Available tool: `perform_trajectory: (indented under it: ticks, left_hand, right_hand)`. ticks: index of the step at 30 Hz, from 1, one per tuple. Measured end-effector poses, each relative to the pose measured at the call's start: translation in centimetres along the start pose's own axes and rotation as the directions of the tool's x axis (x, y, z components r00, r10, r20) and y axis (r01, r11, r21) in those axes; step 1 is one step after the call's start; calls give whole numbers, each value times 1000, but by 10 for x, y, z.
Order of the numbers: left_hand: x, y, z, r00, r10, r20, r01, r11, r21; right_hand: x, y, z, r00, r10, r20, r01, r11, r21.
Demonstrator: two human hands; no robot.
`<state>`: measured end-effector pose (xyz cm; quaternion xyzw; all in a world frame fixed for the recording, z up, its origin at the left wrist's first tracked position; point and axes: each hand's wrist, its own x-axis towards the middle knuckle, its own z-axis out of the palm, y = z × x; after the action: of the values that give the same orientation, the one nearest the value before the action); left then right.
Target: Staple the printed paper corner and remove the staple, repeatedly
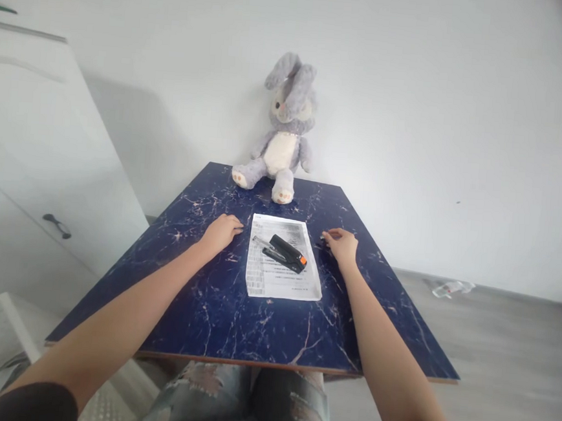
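Note:
A black stapler with an orange spot lies opened up on printed paper in the middle of the blue table. Left of the paper, my left hand rests on the tabletop with its fingers loosely curved and nothing visible in them. On the paper's right side, my right hand has thumb and fingers pinched together around a small, light-coloured item at the fingertips, too small to name.
A grey plush rabbit sits at the far edge of the blue marble-patterned table, against the white wall. A white cabinet stands at the left. Clear plastic packaging lies on the floor at the right.

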<state>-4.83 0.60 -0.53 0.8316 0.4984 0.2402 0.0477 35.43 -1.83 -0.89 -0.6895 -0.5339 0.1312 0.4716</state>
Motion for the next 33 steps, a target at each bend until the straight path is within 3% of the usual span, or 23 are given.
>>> perform_trajectory:
  ticks: [3,7,12,16,19,22,29,33]
  left_hand:
    - [-1,7,-4,1000,-4,-24,3,998,-55]
    - [-7,27,-6,999,-25,-34,15,966,-258]
    - [-10,48,5,998,7,-57,-28,924,-383]
    - [-11,55,5,992,54,-114,-96,909,-405]
    - [-11,57,1,984,94,-151,-150,895,-419]
    - [-11,58,-1,981,131,-142,-180,891,-416]
    - [-6,60,7,983,182,22,-167,935,-313]
    - [-3,58,13,975,216,41,-194,933,-302]
  right_hand:
    - [-10,-15,3,980,-197,-24,191,971,-141]
    - [-32,-40,12,916,-391,92,396,917,-44]
    - [-50,-61,21,819,-531,218,516,847,127]
    - [-58,-70,21,759,-562,330,517,827,220]
    - [-63,-74,22,653,-583,483,537,806,247]
    - [-67,-74,26,557,-615,558,609,759,230]
    - [-68,-77,27,524,-642,560,627,736,256]
    - [-68,-77,27,524,-637,565,623,739,256]
